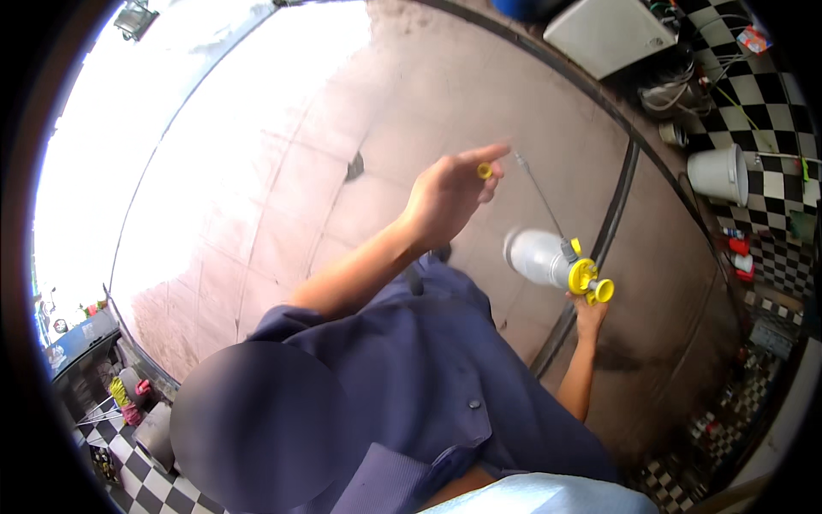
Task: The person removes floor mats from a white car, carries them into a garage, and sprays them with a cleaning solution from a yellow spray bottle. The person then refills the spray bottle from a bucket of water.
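My right hand (589, 313) grips a hand pump sprayer (541, 257) below its yellow head. The sprayer has a translucent whitish bottle, lying nearly sideways, and a yellow ring-shaped end at its right. A thin metal lance (545, 199) runs from its grey fitting up and left to a small nozzle tip (520, 159). Close to that tip, on its left, is my left hand (449, 190), slightly blurred. Its index finger is stretched out, while the other fingers are curled around a small yellow ring-shaped piece (485, 170). A gap shows between this hand and the nozzle.
Paved floor (411, 103) spreads around me, crossed by a dark strip (616, 206); a dark scrap (354, 166) lies on it. Along the right stand a white cabinet (604, 34), a white bucket (717, 174) and red containers (741, 247). Glare washes out the upper left.
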`<state>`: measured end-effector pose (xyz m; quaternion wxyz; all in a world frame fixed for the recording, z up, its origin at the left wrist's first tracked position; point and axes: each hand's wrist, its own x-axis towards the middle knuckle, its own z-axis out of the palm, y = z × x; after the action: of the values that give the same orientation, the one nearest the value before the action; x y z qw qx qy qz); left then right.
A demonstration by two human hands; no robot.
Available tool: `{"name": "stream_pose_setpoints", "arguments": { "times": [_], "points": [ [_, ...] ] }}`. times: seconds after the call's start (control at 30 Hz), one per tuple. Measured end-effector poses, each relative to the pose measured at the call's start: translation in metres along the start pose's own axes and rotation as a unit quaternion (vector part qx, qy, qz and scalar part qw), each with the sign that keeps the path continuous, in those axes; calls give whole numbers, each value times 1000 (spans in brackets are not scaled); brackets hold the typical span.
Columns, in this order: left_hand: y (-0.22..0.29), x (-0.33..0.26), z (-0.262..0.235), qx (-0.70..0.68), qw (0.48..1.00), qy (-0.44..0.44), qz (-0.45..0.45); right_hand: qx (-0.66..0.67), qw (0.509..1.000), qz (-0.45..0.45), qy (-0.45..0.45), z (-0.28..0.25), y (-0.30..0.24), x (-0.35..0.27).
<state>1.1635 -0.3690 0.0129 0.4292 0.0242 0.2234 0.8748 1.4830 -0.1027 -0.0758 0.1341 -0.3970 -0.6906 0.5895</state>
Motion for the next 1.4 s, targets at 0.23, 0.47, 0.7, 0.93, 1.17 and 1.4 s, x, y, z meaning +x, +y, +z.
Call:
{"name": "stream_pose_setpoints", "arguments": {
  "times": [0.23, 0.47, 0.7, 0.93, 1.17, 1.4],
  "points": [
    [39, 114, -20, 83, 984, 149, 57, -210, 973, 18, 93, 14, 57, 164],
    [99, 270, -122, 49, 953, 275, 118, -129, 974, 125, 135, 30, 5, 340],
    [191, 531, -106, 92, 958, 262, 72, -26, 988, 82, 126, 74, -123, 572],
    [238, 812, -58, 182, 971, 152, 27, 22, 993, -46, 109, 107, -291, 774],
    [239, 1074, -48, 242, 960, 137, 3, 176, 981, -76, 37, 129, -389, 1021],
    [288, 1325, 0, 468, 872, 132, 64, 219, 973, -72, -5, 130, -470, 1189]
  ]
}}
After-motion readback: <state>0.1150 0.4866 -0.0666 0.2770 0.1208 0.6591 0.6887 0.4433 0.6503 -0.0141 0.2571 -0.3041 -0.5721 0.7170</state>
